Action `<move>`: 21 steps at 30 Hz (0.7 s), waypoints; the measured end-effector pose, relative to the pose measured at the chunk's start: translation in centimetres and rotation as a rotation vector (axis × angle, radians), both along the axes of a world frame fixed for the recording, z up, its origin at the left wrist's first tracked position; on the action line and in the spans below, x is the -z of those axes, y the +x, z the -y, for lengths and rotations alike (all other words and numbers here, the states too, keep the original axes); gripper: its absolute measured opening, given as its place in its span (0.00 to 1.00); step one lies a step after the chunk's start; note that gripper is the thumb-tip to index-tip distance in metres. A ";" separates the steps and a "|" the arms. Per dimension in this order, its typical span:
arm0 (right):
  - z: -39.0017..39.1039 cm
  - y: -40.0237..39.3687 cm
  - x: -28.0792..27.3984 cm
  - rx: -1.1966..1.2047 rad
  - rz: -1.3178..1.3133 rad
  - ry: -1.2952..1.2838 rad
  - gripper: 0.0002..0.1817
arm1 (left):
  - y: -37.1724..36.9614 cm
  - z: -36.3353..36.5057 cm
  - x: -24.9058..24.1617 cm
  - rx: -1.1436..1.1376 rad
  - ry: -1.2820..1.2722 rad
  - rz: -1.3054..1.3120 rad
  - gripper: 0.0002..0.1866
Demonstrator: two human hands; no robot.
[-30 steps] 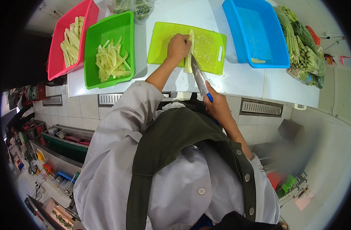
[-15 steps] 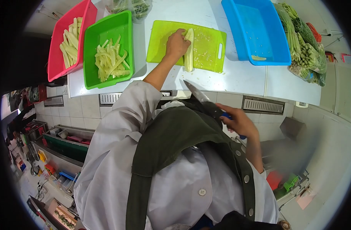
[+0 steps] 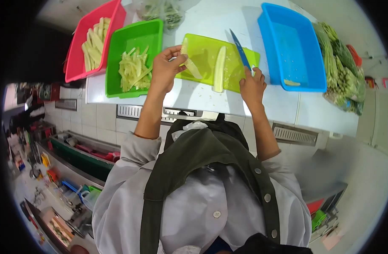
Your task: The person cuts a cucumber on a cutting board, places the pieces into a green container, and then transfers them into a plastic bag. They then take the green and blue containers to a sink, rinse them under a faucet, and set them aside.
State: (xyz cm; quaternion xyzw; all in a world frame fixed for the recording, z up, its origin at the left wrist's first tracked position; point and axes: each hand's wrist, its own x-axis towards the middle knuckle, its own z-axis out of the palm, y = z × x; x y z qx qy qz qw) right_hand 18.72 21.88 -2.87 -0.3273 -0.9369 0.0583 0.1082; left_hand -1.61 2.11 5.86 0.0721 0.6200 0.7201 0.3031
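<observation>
White bench (image 3: 278, 99) carried lime bd (image 3: 196, 51) nr green bin (image 3: 134, 36); tiled flr (image 3: 89, 115) w/ grate (image 3: 295, 136) below. L grip (image 3: 166, 70) clamped on veg strip (image 3: 192, 68) over bd; R grip (image 3: 252, 86) at knife (image 3: 239, 50), couldn't tell if closed. Veg pc (image 3: 219, 70) lay on bd.

The right hand (image 3: 253, 88) mostly hides the handle of the knife (image 3: 240, 51); the frame crops the pink bin (image 3: 112, 36).

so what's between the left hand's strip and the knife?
Head view: a pale vegetable piece on the yellow-green cutting board, between the strip and the knife; small scraps lie there too.
</observation>
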 end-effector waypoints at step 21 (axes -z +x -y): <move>15.0 -27.4 -10.8 -0.511 -0.440 -1.491 0.26 | -1.6 17.6 2.9 -0.303 -0.369 -0.568 0.16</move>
